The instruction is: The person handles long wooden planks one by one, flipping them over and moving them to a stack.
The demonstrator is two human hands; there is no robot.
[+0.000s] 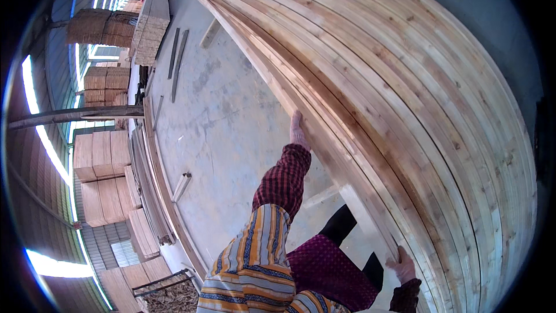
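Long pale wooden planks lie side by side in a wide layer that curves across the right of the view. The nearest wooden plank is tilted along the layer's left edge, with a narrow gap beside it toward the far end. My left hand, its arm stretched forward, is closed on this plank's outer edge around mid-length; its fingers are partly hidden. Closer to me, at the lower right, my right hand grips the same plank's edge, thumb up on the wood.
Pale supports show beneath the layer. On the grey concrete floor lie dark strips and a short pale piece. Long boards and stacked bundles of wood line the left side, near a beam.
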